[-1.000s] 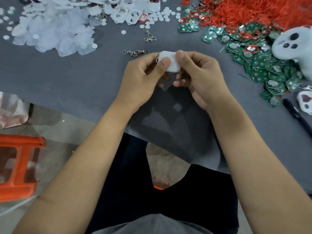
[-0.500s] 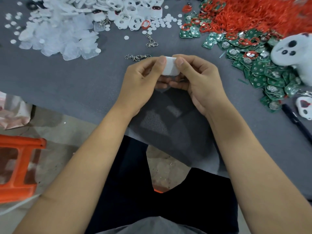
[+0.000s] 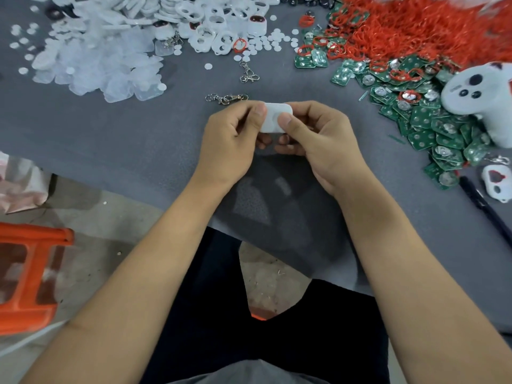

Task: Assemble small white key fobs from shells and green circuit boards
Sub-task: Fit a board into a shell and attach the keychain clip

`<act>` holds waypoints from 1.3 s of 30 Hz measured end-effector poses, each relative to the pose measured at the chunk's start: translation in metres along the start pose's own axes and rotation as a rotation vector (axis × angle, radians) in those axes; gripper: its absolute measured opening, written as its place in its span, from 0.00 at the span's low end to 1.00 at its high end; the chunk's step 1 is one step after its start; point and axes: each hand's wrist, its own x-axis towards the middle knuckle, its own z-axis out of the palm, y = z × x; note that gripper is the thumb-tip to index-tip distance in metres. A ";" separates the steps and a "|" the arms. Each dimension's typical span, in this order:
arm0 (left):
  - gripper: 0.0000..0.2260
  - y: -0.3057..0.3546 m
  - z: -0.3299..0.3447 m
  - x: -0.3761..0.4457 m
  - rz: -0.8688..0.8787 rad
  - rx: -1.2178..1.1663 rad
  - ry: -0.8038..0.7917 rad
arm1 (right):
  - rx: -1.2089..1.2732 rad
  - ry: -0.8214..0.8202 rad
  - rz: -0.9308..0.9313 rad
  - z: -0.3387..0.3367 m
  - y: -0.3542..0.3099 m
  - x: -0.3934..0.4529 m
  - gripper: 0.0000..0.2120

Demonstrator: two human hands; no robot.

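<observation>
Both hands met above the near edge of the grey table (image 3: 116, 139), and between them sat a white key fob (image 3: 277, 117), smooth face up. The left hand (image 3: 230, 145) pinched its left side, thumb on top; the right hand (image 3: 318, 142) pinched the right, so each grip was clamped on the fob. Green circuit boards (image 3: 432, 128) lay heaped to the right, white shells (image 3: 216, 20) at the far edge, and a metal clasp (image 3: 227, 98) just beyond the left hand. No writing could be read anywhere.
</observation>
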 end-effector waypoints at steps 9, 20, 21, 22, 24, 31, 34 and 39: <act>0.13 0.009 0.005 -0.003 -0.011 0.197 -0.015 | 0.110 0.013 0.035 0.000 -0.002 0.003 0.05; 0.15 0.004 0.000 -0.001 -0.029 0.057 -0.087 | -0.081 -0.050 -0.130 0.006 -0.003 -0.004 0.12; 0.14 0.004 0.000 0.000 -0.034 0.033 -0.087 | -0.097 -0.064 -0.153 0.006 -0.003 -0.004 0.13; 0.13 0.005 0.000 0.000 -0.036 0.010 -0.093 | -0.103 -0.076 -0.168 0.006 -0.002 -0.004 0.13; 0.11 0.005 -0.001 0.000 -0.035 -0.014 -0.109 | -0.102 -0.082 -0.173 0.005 -0.002 -0.003 0.13; 0.15 0.005 -0.001 -0.001 -0.040 0.078 -0.128 | -0.075 -0.039 -0.104 0.005 0.000 0.000 0.12; 0.13 0.008 0.003 -0.001 -0.034 0.120 -0.088 | -0.088 -0.011 -0.119 0.006 0.000 -0.001 0.12; 0.09 0.006 0.003 0.001 -0.066 -0.095 -0.022 | -0.159 -0.037 -0.146 0.007 0.000 -0.004 0.13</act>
